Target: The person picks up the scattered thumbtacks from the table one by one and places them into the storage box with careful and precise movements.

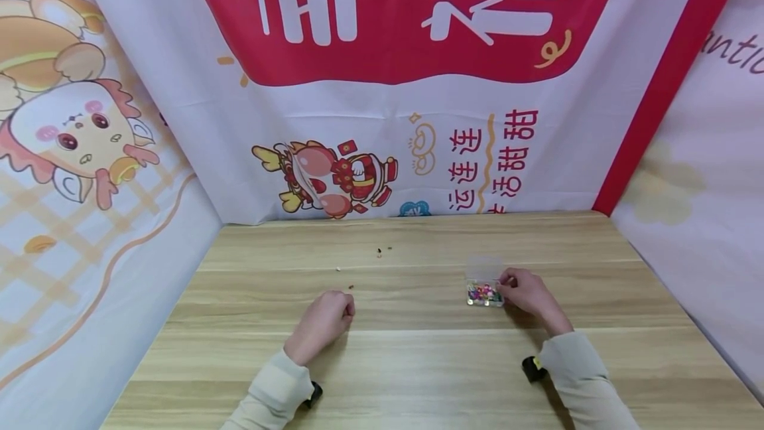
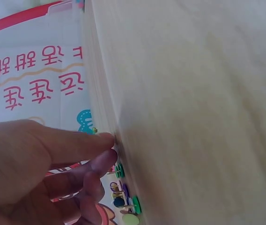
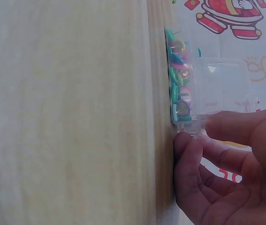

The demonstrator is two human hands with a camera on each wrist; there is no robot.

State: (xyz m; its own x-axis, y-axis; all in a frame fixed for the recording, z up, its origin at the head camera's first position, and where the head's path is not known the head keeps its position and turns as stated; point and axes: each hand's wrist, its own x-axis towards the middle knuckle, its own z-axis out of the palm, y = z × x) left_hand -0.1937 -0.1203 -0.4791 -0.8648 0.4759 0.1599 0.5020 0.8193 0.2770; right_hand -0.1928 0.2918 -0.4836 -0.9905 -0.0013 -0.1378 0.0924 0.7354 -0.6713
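A small clear plastic box (image 1: 485, 294) of colourful thumbtacks (image 3: 182, 77) sits on the table with its transparent lid (image 3: 224, 79) raised. My right hand (image 1: 528, 294) pinches the box's near end between thumb and fingers. Over the table further left, my left hand (image 1: 322, 325) has its thumb and bent forefinger close together near the surface. Whether anything tiny is between those fingertips cannot be made out. Just beyond them lies a reddish thumbtack (image 1: 351, 286). In the left wrist view, several loose tacks, among them a green thumbtack (image 2: 136, 205), stand pin-up beside the curled fingers.
Farther back on the wooden table (image 1: 418, 363) lie a pale tack (image 1: 338, 269) and a few small dark and orange specks (image 1: 379, 253). A printed cloth (image 1: 382, 105) hangs along the table's back edge, with more cloth at both sides.
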